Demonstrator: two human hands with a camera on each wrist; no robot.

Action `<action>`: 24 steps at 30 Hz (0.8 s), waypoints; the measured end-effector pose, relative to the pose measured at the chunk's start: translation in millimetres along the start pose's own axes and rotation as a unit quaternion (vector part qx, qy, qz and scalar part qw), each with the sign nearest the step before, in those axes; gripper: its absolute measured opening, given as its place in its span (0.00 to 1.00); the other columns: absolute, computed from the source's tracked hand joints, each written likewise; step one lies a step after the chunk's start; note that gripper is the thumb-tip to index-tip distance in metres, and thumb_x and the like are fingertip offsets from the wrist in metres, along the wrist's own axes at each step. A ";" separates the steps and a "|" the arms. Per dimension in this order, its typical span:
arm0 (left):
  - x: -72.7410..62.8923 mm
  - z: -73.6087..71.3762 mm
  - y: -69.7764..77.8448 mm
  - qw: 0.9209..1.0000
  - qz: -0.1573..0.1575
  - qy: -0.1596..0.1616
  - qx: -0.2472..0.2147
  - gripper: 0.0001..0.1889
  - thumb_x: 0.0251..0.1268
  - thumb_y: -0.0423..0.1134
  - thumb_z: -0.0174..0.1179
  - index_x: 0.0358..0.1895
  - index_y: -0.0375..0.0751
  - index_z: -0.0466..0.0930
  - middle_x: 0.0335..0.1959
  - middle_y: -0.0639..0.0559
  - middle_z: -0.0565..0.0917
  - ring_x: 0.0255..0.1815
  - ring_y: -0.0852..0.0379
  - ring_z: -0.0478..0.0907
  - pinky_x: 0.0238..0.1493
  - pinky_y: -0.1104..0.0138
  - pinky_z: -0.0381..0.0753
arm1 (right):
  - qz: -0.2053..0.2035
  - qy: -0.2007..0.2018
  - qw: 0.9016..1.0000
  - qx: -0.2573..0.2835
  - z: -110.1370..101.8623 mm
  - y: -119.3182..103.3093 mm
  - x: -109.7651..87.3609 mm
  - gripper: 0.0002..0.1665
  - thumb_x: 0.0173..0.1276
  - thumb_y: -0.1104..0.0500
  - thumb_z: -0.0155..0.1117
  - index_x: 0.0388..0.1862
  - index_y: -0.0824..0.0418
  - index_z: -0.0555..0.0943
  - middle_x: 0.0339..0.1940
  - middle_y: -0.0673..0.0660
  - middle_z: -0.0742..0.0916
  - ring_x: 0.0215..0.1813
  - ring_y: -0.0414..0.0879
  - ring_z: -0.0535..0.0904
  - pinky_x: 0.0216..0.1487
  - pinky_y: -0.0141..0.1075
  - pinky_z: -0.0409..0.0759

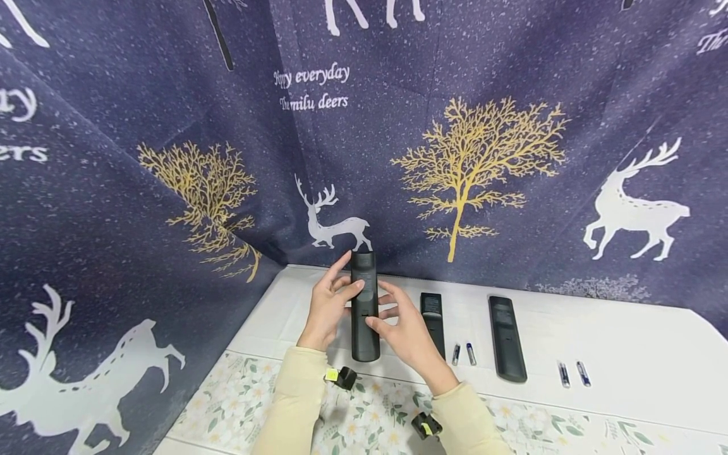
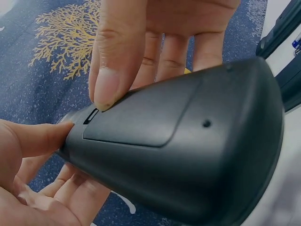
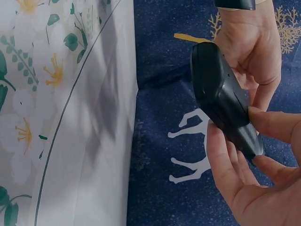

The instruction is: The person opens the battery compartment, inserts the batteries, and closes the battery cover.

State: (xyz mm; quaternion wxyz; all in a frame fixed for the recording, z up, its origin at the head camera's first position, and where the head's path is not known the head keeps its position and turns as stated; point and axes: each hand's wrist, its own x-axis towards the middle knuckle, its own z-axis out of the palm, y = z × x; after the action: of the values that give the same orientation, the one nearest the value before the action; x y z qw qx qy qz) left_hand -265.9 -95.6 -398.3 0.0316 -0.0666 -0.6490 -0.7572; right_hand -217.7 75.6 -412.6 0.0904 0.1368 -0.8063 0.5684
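Note:
A black remote control [image 1: 364, 341] is held upright above the white table, its back toward the head camera. My left hand [image 1: 324, 313] grips its upper part, with the thumb across the back and the index finger reaching up along the side. The right hand [image 1: 406, 328] holds the other side, its thumb on the back near the small latch slot. In the left wrist view, the right thumb [image 2: 110, 84] presses on the battery cover [image 2: 141, 122] beside the slot, and the cover sits flush. The right wrist view shows fingers of both hands around the remote's body [image 3: 216, 84].
Two more black remotes [image 1: 433, 322] [image 1: 507, 338] lie face down on the table to the right. Beside each lie two small batteries [image 1: 463, 354] [image 1: 574, 374]. A floral cloth [image 1: 227, 392] covers the front edge. A dark blue printed curtain [image 1: 375, 139] hangs behind and at left.

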 end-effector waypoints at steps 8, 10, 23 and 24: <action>-0.6 0.5 1.0 1.000 -0.002 0.001 -0.001 0.36 0.75 0.30 0.66 0.81 0.56 0.69 0.51 0.40 0.84 0.49 0.47 0.87 0.37 0.57 0.89 | 0.003 0.000 1.000 0.016 -0.3 -1.1 0.1 0.40 0.73 0.66 0.73 0.80 0.60 0.70 0.57 0.63 0.83 0.50 0.56 0.85 0.40 0.43 0.89; -0.9 1.1 1.2 1.000 -0.002 -0.001 -0.005 0.36 0.75 0.29 0.67 0.81 0.57 0.70 0.51 0.41 0.84 0.50 0.47 0.87 0.38 0.57 0.89 | 0.007 0.003 1.000 0.023 -0.3 -1.1 0.1 0.38 0.74 0.66 0.71 0.80 0.59 0.70 0.56 0.64 0.82 0.49 0.55 0.85 0.39 0.43 0.90; -1.6 6.4 -2.5 1.000 -0.004 -0.004 -0.013 0.36 0.74 0.28 0.67 0.81 0.54 0.70 0.49 0.44 0.85 0.47 0.48 0.87 0.37 0.57 0.89 | 0.031 0.013 0.999 0.039 -0.9 0.5 0.6 0.36 0.76 0.64 0.69 0.80 0.60 0.70 0.55 0.64 0.82 0.46 0.54 0.84 0.38 0.52 0.90; -1.4 6.6 -3.3 1.000 -0.006 -0.004 -0.010 0.36 0.74 0.28 0.67 0.81 0.55 0.70 0.49 0.44 0.85 0.48 0.48 0.87 0.37 0.57 0.89 | 0.032 0.014 0.999 0.036 -1.0 1.1 0.7 0.36 0.75 0.64 0.69 0.80 0.60 0.70 0.54 0.64 0.82 0.46 0.54 0.84 0.38 0.51 0.90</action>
State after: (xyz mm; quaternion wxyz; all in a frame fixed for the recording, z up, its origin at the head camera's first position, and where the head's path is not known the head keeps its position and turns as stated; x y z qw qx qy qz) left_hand -264.5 -88.7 -400.7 0.0243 -0.0659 -0.6419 -0.7636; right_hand -218.7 76.8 -413.0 0.0786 0.1060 -0.7880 0.6014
